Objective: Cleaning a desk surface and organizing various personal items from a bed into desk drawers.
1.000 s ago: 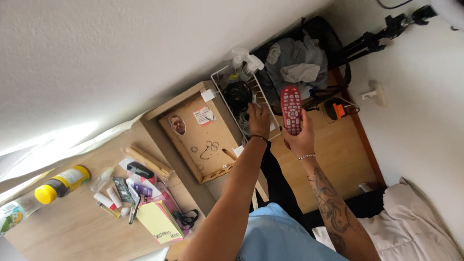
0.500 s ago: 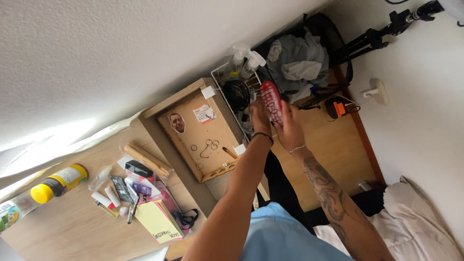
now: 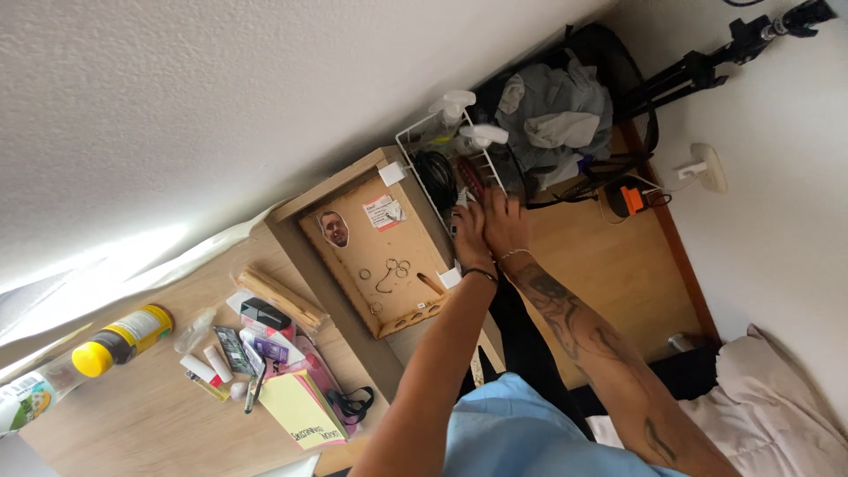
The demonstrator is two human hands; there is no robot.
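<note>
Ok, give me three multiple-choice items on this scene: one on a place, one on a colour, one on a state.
1. Where are both hands?
A. at the white wire basket
B. on the yellow notepad
C. on the tripod

2. What colour is the cap of the bottle lying on the desk?
A. blue
B. yellow
C. black

3. How does the remote lie?
A. flat on the floor
B. on the desk
C. down in the basket, mostly hidden

Answers: 1 A, the left hand and right hand meet at the basket. 2 B, the bottle has a yellow cap. 3 C, only a red strip of the remote shows above the fingers.
</note>
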